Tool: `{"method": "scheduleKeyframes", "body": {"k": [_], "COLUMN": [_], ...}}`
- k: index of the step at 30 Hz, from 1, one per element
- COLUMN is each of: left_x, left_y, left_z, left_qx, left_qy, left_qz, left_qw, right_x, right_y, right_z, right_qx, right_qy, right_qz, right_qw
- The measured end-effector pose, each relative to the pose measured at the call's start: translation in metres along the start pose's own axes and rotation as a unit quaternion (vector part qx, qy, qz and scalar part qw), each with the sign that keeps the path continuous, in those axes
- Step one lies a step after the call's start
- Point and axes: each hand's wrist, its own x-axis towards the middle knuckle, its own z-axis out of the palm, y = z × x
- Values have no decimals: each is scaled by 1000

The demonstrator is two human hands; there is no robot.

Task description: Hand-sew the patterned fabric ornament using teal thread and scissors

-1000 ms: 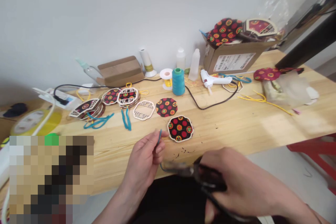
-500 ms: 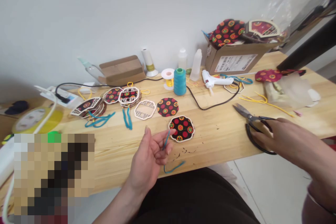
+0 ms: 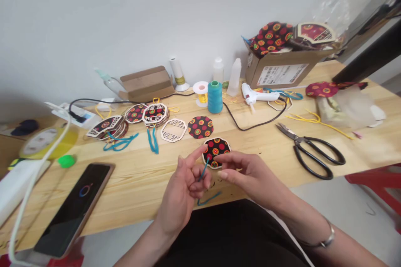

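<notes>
My left hand (image 3: 186, 190) holds a short teal cord (image 3: 204, 170) in its curled fingers, with the index finger stretched out. The end of the cord sticks up in front of a scalloped wooden piece covered in black flowered fabric (image 3: 221, 146), which lies flat on the table. From the right, my right hand (image 3: 250, 175) reaches in over that piece's lower edge. Its thumb and fingers are apart with nothing visible between them. Scissors (image 3: 299, 139) with black handles rest on the table, blades partly apart.
Behind the hands are a round fabric cutout (image 3: 201, 127), a wooden lattice frame (image 3: 173, 130) and a teal thread spool (image 3: 214, 98). A white glue gun (image 3: 257, 95) trails a black cable. A phone (image 3: 75, 208) lies at left. A cardboard box (image 3: 282, 69) stands at back right.
My right hand has let go of the scissors and moved left, close to my left hand. The scissors now lie on the table. My left hand still holds the teal cord.
</notes>
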Motion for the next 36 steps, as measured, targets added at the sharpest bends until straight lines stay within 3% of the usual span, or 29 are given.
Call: {"method": "scheduleKeyframes", "body": {"k": [5, 8, 12, 18, 24, 30, 36], "left_x": [-1, -1, -1, -1, 2, 3, 1], "left_y": [-5, -7, -8, -11, -14, -7, -6], "left_z": [-1, -1, -2, -5, -7, -3, -4], "left_qx": [1, 1, 3, 13, 107, 213, 295], "left_qy": [4, -6, -30, -22, -33, -6, 10], "left_qz": [-1, -6, -5, -26, -11, -7, 43], "left_qw": [1000, 1000, 1000, 999, 994, 977, 955], "right_x": [9, 10, 11, 13, 12, 10, 10], "right_y": [2, 2, 1, 2, 5, 7, 8], "right_z": [18, 21, 20, 14, 10, 9, 8], "right_qx": [162, 187, 157, 54, -7, -13, -37], "right_qy": [-55, -64, -42, 25, 48, 52, 54], "right_qz": [40, 33, 17, -26, -56, -58, -68], "right_qw": [984, 980, 987, 998, 997, 997, 996]}}
